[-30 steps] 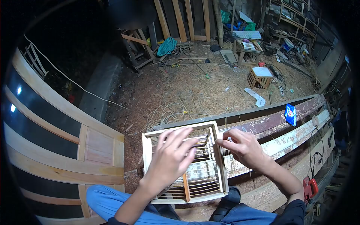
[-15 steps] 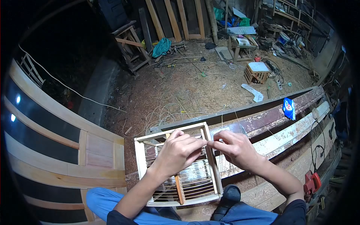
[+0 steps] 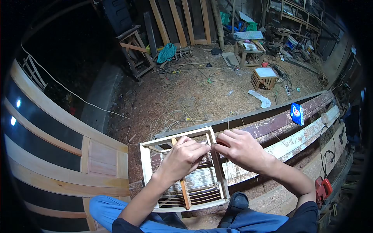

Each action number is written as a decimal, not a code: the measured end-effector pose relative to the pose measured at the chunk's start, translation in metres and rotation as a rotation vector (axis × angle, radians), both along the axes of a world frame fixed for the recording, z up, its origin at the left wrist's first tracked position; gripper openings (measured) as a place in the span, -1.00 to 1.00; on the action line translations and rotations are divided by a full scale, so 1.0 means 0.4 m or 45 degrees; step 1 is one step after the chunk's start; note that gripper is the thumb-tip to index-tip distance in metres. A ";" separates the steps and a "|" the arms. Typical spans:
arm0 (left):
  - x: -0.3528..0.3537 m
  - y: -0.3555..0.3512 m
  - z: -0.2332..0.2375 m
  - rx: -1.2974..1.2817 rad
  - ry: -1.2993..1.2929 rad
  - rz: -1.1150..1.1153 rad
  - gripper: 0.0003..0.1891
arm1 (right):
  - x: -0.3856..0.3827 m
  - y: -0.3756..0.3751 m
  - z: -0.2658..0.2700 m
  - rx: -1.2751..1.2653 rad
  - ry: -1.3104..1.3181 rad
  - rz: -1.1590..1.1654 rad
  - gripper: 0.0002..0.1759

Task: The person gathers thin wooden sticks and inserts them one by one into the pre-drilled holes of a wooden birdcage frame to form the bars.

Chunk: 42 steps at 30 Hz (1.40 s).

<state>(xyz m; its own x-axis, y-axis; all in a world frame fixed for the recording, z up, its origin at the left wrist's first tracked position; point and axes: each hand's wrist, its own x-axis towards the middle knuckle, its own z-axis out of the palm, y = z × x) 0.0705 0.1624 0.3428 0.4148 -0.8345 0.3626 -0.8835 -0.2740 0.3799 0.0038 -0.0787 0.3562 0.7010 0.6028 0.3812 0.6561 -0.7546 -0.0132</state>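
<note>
A small wooden cage-like frame (image 3: 146,165) with thin rods (image 3: 204,192) across it and an orange-brown middle bar (image 3: 185,196) stands in front of me, above the planks. My left hand (image 3: 185,154) reaches over it, thumb and fingers pinched at the inner side of its right rail. Just outside that rail, my right hand (image 3: 243,150) is pinched too, its fingertips almost meeting the left ones. Whatever lies between the fingertips is too small or hidden to make out. Several thin sticks show below my right hand.
Long worn planks (image 3: 285,149) run off to the right, bearing a blue packet (image 3: 297,114) and a red tool (image 3: 323,188). A panelled wooden door (image 3: 103,155) lies at left. Loose cord (image 3: 171,120), a slatted wooden box (image 3: 264,79) and shavings cover the ground.
My right hand has turned slightly and its fingers have curled closer together. The left hand keeps its pinch at the rail. The view has shifted a little.
</note>
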 end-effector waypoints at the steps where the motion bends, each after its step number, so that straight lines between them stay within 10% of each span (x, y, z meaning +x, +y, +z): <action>1: 0.000 0.000 -0.001 -0.008 -0.024 -0.001 -0.66 | -0.001 0.003 0.005 -0.004 0.003 -0.001 -0.77; 42: 0.001 -0.002 -0.005 -0.133 0.040 0.026 -0.73 | 0.056 -0.043 0.019 0.010 -0.529 0.102 -0.78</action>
<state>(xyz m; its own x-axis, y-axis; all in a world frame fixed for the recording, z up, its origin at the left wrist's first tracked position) 0.0708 0.1617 0.3407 0.4442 -0.7841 0.4335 -0.8652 -0.2497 0.4348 0.0260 -0.0960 0.3639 0.4381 0.6450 0.6261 0.6633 -0.7021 0.2592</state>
